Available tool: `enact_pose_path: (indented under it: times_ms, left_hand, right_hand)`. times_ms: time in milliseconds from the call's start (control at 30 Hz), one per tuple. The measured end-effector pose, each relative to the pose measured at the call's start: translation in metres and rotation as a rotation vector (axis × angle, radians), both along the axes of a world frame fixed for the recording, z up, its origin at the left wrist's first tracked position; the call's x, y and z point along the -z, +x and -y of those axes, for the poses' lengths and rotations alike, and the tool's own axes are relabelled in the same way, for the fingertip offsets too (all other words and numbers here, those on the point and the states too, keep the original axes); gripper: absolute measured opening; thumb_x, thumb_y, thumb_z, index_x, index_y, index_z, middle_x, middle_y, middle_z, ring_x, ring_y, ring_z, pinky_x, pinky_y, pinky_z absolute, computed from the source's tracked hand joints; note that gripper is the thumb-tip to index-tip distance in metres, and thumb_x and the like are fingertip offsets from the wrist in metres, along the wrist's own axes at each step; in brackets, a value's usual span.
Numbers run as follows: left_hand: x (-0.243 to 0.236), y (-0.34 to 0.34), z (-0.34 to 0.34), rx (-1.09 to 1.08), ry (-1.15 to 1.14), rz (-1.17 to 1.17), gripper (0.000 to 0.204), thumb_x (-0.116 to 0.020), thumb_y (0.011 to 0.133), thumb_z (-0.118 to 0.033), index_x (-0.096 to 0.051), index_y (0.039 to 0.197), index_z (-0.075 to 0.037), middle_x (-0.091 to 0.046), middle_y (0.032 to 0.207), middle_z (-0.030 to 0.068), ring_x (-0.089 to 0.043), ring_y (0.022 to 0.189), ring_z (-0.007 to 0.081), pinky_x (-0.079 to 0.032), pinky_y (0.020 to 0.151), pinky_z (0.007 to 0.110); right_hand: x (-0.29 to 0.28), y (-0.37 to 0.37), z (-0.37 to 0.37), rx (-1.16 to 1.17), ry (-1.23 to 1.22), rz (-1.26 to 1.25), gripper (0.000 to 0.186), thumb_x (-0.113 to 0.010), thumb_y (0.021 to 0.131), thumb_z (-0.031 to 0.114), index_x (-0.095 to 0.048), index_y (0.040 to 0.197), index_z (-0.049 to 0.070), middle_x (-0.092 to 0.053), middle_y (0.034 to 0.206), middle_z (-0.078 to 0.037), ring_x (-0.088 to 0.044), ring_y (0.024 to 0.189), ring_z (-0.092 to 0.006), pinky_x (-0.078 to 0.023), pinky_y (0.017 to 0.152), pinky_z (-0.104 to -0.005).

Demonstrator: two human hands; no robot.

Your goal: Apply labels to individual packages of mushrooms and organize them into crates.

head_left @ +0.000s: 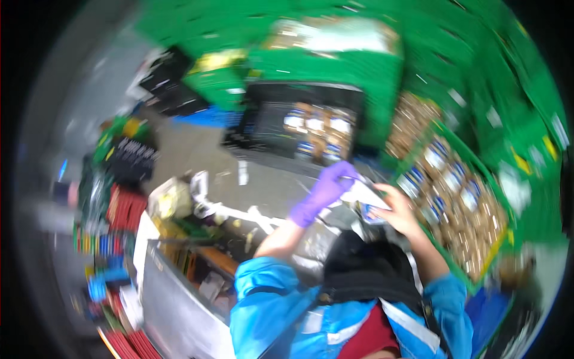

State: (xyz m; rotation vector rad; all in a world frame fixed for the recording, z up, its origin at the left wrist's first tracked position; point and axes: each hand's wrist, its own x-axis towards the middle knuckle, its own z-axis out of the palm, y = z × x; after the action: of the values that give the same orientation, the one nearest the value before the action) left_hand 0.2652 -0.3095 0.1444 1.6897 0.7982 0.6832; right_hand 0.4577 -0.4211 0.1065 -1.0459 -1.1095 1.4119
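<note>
The picture is blurred. My left hand (318,193), in a purple glove, has its fingers closed on a white sheet or label (360,192), whose kind I cannot make out clearly. My right hand (399,213), bare, grips the same white piece at its right side. Just under it shows a small blue-and-white item (371,216), partly hidden. Beyond my hands, a black crate (269,125) holds several brown packs with blue-and-white labels (317,122). To my right, a green crate (503,200) is filled with similar packs (452,179).
Green crates (326,66) are stacked at the back and right. Black crates (170,84) stand back left. At left are a metal cabinet (173,299) and piles of coloured crates (125,209). White strips and scraps (266,221) lie on the grey floor (197,149).
</note>
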Motion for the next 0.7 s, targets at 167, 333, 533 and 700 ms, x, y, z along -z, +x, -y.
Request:
enact_pose_path:
  times_ms: [167,333,533,700]
  left_hand:
    - [-0.100,-0.021,0.004,-0.267,0.391,0.310,0.038,-0.056,0.073,-0.002,-0.058,0.110,-0.005,-0.061,0.090,0.0072,-0.058,0.090,0.0175,-0.045,0.082,0.031]
    - [-0.201,-0.035,0.029,-0.695,1.413,0.016,0.044,-0.062,0.067,-0.006,-0.055,0.110,-0.007,-0.053,0.113,0.0132,-0.050,0.106,0.0297,-0.043,0.086,0.036]
    - [-0.127,-0.003,0.037,-0.209,0.419,0.380,0.012,-0.053,0.082,-0.008,-0.060,0.090,-0.001,-0.061,0.088,0.0104,-0.060,0.082,0.0173,-0.047,0.074,0.029]
    - [0.007,0.081,0.069,-0.116,0.030,0.229,0.010,-0.056,0.077,-0.010,-0.059,0.082,-0.002,-0.058,0.073,0.0044,-0.051,0.071,0.0104,-0.044,0.063,0.028]
  right_hand:
    - [-0.091,-0.004,-0.036,0.008,0.190,-0.144,0.056,-0.056,0.072,-0.009,-0.039,0.124,-0.004,-0.054,0.106,-0.012,-0.057,0.090,-0.0155,-0.048,0.078,-0.0253]
    - [-0.191,-0.046,-0.059,-0.121,0.348,-0.396,0.053,-0.053,0.076,-0.010,-0.037,0.126,-0.005,-0.054,0.108,-0.012,-0.056,0.091,-0.0147,-0.046,0.084,-0.0278]
    - [-0.134,-0.017,-0.058,-0.080,0.317,-0.044,0.030,-0.058,0.076,-0.004,-0.050,0.104,-0.002,-0.055,0.091,-0.006,-0.052,0.077,-0.0097,-0.045,0.072,-0.0248]
    - [-0.007,0.078,0.004,-0.062,0.184,0.326,0.014,-0.063,0.075,0.001,-0.054,0.086,-0.001,-0.055,0.078,-0.003,-0.052,0.071,-0.0081,-0.044,0.067,-0.0228]
